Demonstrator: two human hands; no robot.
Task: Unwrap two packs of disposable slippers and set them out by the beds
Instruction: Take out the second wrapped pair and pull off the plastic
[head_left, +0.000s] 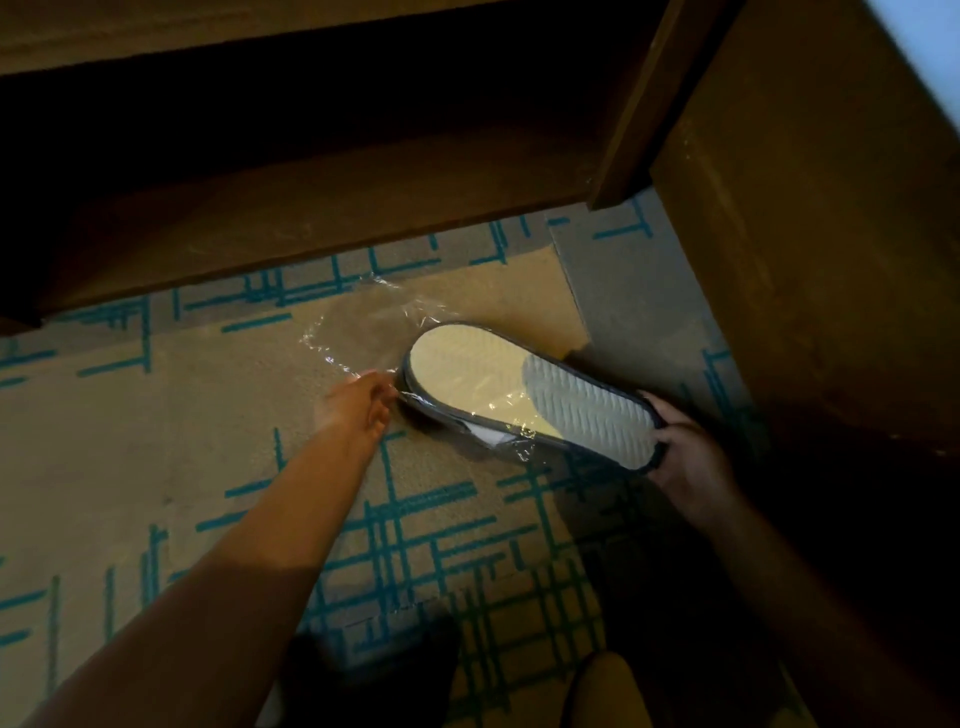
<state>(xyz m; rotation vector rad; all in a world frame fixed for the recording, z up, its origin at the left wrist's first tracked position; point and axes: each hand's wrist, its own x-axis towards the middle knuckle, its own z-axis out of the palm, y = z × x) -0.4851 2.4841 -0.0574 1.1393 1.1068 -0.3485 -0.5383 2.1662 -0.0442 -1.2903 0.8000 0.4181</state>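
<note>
A pack of disposable slippers (498, 384) hovers just above the carpet, pale ribbed sole up with a dark grey rim. My right hand (685, 452) grips its near end. Clear plastic wrap (363, 332) is half off the pack and trails out past its far end. My left hand (358, 405) pinches that wrap at the slipper's far tip. A bit of white lining shows at the pack's lower edge. Only this one pack is clearly seen.
A wooden bed base (311, 218) with a dark gap runs across the top. A wooden nightstand (810, 249) stands at the right. The tan carpet (156, 441) has teal line patterns. A dark blurred object (363, 670) lies at the bottom centre.
</note>
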